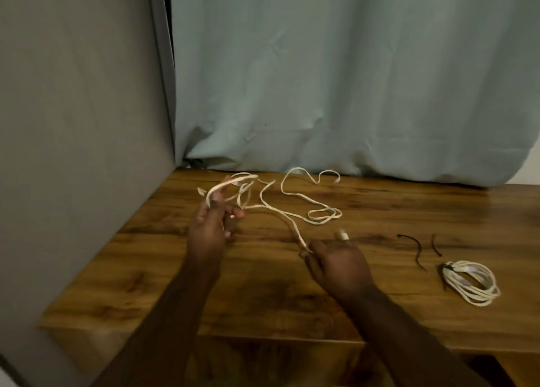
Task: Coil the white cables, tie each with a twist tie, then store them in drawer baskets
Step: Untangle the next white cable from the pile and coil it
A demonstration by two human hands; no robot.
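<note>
Left hand (209, 225) grips the started coil; the loose white cable (295, 208) slants down-right into the right hand's (336, 265) pinching fingers (308, 250).

No legible text, labels or numbers anywhere.

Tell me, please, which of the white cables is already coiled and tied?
The coiled cable at the table's right, bound by a dark tie; the loose cable is sprawled between both hands.
</note>
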